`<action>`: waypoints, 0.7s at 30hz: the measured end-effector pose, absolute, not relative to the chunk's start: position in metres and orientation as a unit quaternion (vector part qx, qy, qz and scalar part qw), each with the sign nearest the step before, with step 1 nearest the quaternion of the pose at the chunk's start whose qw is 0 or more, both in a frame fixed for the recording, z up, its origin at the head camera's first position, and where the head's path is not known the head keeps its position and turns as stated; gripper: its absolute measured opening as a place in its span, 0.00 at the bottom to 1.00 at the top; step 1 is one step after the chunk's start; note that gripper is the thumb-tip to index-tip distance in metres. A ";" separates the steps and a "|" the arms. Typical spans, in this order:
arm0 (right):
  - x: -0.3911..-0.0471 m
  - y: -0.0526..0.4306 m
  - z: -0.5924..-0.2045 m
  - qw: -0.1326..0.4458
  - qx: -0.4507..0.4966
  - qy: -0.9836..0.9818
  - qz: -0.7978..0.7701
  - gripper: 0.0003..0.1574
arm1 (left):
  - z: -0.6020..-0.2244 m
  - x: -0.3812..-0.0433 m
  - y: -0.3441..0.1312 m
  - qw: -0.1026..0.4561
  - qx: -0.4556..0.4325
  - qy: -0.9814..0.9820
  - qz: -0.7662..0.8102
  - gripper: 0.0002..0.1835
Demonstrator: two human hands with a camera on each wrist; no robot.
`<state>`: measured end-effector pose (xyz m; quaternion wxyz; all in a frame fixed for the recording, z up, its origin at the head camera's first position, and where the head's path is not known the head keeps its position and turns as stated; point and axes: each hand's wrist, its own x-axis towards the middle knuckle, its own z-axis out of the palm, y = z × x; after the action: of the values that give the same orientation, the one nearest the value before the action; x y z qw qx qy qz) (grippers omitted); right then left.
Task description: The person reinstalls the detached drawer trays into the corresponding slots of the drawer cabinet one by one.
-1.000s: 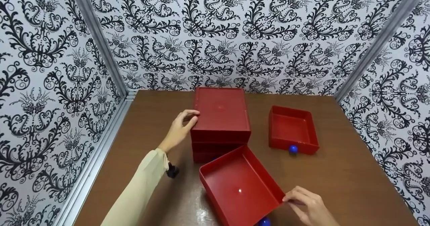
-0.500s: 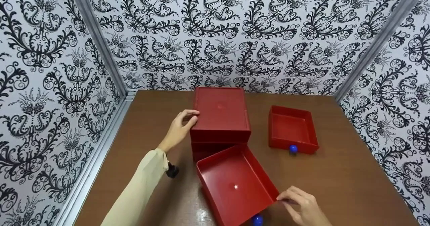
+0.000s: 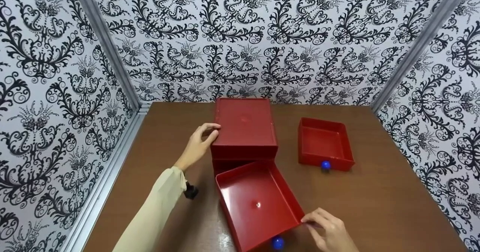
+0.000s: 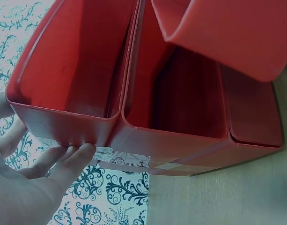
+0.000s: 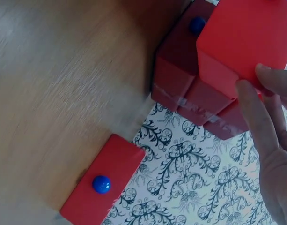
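Note:
A red drawer cabinet (image 3: pixel 244 126) stands mid-table. My left hand (image 3: pixel 198 143) rests its fingertips on the cabinet's upper left edge, bent over that side. My right hand (image 3: pixel 328 227) pinches the front right corner of a red drawer (image 3: pixel 258 207), which bears a blue knob (image 3: pixel 278 243). This drawer is askew, its back end at the cabinet's front and its inside bare. In the left wrist view, the top compartment (image 4: pixel 82 61) and middle compartment (image 4: pixel 185 93) stand open. The lowest drawer (image 4: pixel 253 110) sits in the cabinet; its blue knob (image 5: pixel 197 26) shows in the right wrist view.
Another red drawer (image 3: pixel 325 141) with a blue knob (image 3: pixel 325 165) lies on the brown table (image 3: pixel 375 199), right of the cabinet. Patterned walls (image 3: pixel 240 38) enclose the table at the back and both sides, with metal posts (image 3: pixel 108 45) at the corners.
The right hand has moved left and slightly up in the head view, bringing the drawer with it, closer to the cabinet's front. The left hand stays at the cabinet's edge.

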<state>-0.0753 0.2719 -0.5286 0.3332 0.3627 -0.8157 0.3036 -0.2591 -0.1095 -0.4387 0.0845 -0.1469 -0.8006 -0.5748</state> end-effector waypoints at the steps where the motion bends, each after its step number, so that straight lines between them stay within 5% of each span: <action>1: -0.075 0.270 -0.529 0.333 0.362 -0.816 0.304 0.14 | -0.439 -0.259 -0.110 0.085 -0.148 -0.801 -0.574 0.13; 5: -0.074 0.266 -0.529 0.329 0.352 -0.821 0.306 0.14 | -0.439 -0.258 -0.110 0.088 -0.148 -0.805 -0.568 0.13; 8: -0.073 0.262 -0.527 0.329 0.343 -0.826 0.303 0.01 | -0.439 -0.258 -0.110 0.093 -0.149 -0.806 -0.565 0.13; 13: -0.071 0.252 -0.522 0.324 0.324 -0.838 0.297 0.26 | -0.440 -0.259 -0.110 0.099 -0.162 -0.799 -0.570 0.13; 16: -0.070 0.247 -0.519 0.329 0.316 -0.841 0.291 0.29 | -0.440 -0.260 -0.110 0.099 -0.165 -0.797 -0.573 0.13; 21: -0.071 0.241 -0.518 0.334 0.310 -0.843 0.286 0.08 | -0.439 -0.259 -0.109 0.097 -0.163 -0.796 -0.575 0.13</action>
<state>-0.0713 0.2409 -0.5182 0.3337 0.3095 -0.8432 0.2860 -0.2593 -0.1090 -0.4395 0.0968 -0.1628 -0.7958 -0.5752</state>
